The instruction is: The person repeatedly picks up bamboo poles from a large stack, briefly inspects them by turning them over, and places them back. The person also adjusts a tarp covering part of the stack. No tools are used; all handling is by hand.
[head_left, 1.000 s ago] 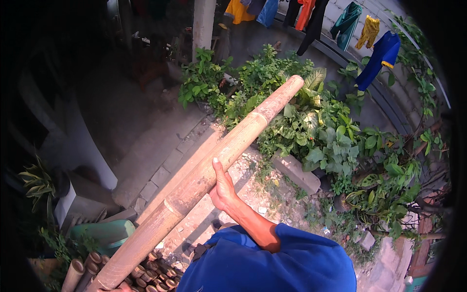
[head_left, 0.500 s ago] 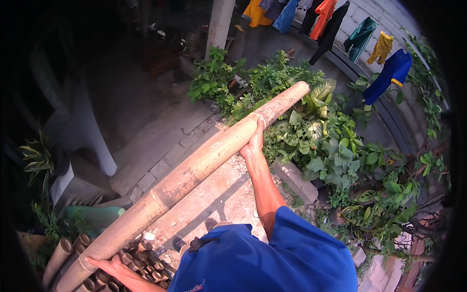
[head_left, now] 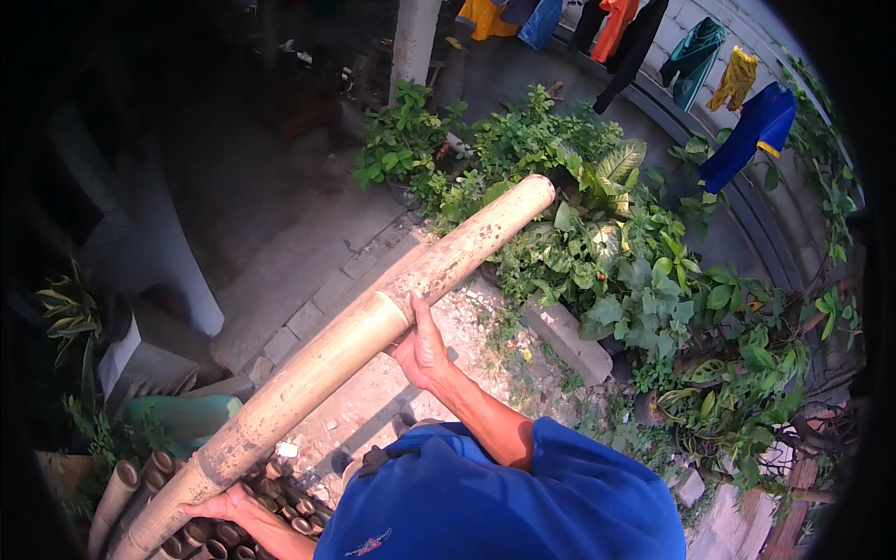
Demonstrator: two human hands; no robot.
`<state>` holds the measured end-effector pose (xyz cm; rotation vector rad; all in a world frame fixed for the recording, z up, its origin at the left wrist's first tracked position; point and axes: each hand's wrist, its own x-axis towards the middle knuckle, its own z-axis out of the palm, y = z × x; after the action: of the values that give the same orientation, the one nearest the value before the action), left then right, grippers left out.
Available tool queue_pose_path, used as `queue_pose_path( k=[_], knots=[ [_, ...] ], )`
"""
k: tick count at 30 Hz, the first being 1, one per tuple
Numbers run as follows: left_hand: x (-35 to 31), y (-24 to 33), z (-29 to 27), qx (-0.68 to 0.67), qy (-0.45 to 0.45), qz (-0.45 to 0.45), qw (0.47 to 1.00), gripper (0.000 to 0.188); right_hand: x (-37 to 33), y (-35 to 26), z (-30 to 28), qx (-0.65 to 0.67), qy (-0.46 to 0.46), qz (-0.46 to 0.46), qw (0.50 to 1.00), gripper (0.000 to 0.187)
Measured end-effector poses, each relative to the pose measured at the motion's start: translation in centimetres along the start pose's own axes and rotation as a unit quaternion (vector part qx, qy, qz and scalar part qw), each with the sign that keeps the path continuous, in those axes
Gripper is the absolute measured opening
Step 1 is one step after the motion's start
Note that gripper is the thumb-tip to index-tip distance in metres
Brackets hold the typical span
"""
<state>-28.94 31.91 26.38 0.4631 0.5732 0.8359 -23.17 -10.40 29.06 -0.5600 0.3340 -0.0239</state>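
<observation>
A thick, pale tan bamboo pole (head_left: 313,373) slants across the view from the lower left to the plants at upper centre. Its cut end points away from me. My right hand (head_left: 423,350) grips it from below just by a node, with the thumb up along the side. Near the lower end, my left hand (head_left: 222,505) supports the pole from beneath, its fingers partly hidden by it. Beneath and beside that hand lies a stack of cut bamboo poles (head_left: 121,485), many showing their hollow ends.
Leafy green plants (head_left: 644,308) grow at right behind a concrete block (head_left: 569,341). Clothes, including a blue shirt (head_left: 751,135), hang along the back wall. A pillar (head_left: 413,51) stands at the far side. A green container (head_left: 182,417) sits left of the pole.
The bamboo pole has slid toward the lower left, its far end now nearer. My right hand has come down and left with it; my left hand stays near the lower end.
</observation>
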Motion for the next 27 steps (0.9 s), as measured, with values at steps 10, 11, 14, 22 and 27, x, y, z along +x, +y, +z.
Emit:
queue_pose_path(
  k=[10,11,14,22,27],
  knots=[
    [3.0,7.2,-0.1,0.079,0.098,-0.077,0.989,0.084,11.0,-23.3,-10.5,-0.084,0.148,-0.261,0.95,0.07],
    [3.0,7.5,-0.1,0.097,0.1,-0.068,0.988,0.08,11.5,-24.0,-11.1,-0.181,0.179,-0.265,0.93,0.064],
    [1.9,7.1,-0.3,0.077,0.078,-0.049,0.993,0.081,13.0,-24.8,-10.8,-0.231,0.18,-0.266,0.918,0.054],
    [-0.9,2.3,-0.2,0.006,0.026,-0.012,1.0,0.079,11.0,-25.0,-8.9,-0.316,0.254,-0.247,0.88,0.059],
    [4.1,8.4,0.1,0.159,0.151,0.0,0.976,0.076,8.7,-21.2,-6.0,-0.558,0.249,-0.196,0.767,0.072]
  ],
)
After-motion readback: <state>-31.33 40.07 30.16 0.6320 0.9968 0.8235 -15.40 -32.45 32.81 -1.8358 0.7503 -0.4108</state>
